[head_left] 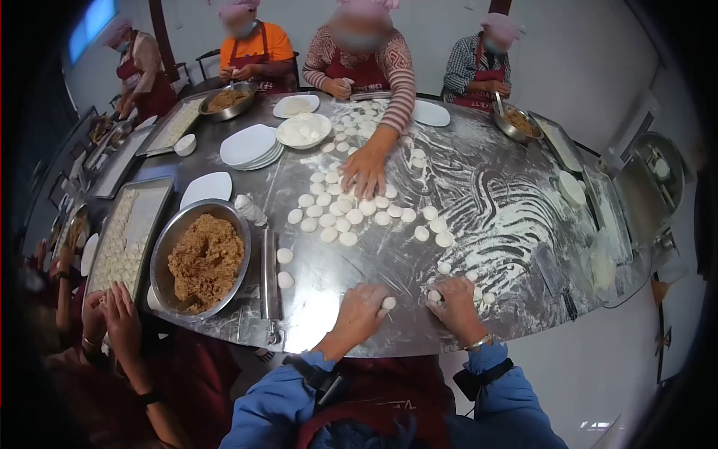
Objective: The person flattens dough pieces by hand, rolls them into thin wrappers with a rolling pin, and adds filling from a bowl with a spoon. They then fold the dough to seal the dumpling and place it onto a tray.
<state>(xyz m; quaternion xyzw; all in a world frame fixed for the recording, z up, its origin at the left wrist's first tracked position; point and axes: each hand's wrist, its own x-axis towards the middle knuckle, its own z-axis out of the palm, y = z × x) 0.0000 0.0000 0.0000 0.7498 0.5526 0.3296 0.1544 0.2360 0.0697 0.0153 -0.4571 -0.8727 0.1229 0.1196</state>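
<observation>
Near the table's front edge, my left hand (pixel 357 311) is curled round a small dough ball (pixel 388 303), which shows at its fingertips. To its right, my right hand (pixel 458 308) has its fingers closed over another dough piece (pixel 434 296). Both hands are low over the steel table. Just beyond and beside my right hand lie a few loose dough pieces (pixel 445 267). A larger cluster of flattened white dough rounds (pixel 329 219) is spread in the middle, and a co-worker's hand (pixel 366 170) reaches flat over it from the far side.
On the left are a steel bowl of brown filling (pixel 159 262), a tray of dumplings (pixel 142 196) and a metal bar (pixel 269 277). Stacked white plates (pixel 250 147) and a flour bowl (pixel 323 132) stand farther back. Loose flour (pixel 493 213) covers the right. Co-workers surround the table.
</observation>
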